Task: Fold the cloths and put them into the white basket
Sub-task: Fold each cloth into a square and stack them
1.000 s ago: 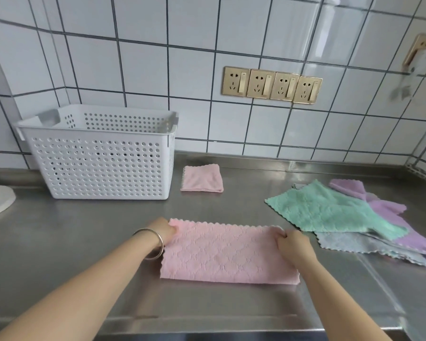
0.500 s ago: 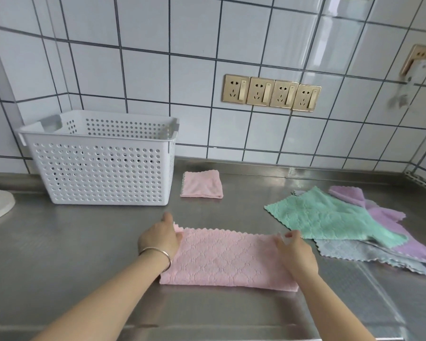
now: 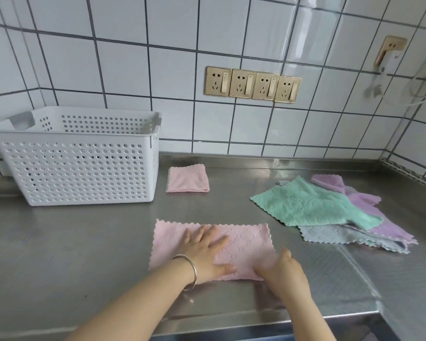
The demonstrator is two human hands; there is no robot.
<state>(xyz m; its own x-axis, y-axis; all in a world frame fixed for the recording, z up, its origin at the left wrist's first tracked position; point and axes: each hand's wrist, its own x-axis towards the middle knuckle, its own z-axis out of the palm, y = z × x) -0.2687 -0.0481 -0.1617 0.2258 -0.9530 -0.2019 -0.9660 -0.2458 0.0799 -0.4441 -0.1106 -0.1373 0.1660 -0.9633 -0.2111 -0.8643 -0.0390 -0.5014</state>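
The left hand (image 3: 204, 252) lies flat and open on the pink cloth (image 3: 244, 242), pinning it so the right hand (image 3: 280, 269) can pinch its near right edge for another fold. The white basket (image 3: 79, 168) waits far left.

Bright, even daylight fills the scene, with a pale glare streak on the wall tiles (image 3: 303, 33) at far right. The steel counter (image 3: 59, 254) shows soft, dull reflections and only faint shadows. Grout lines bow toward the edges. The right hand (image 3: 282, 269) is motion-blurred.
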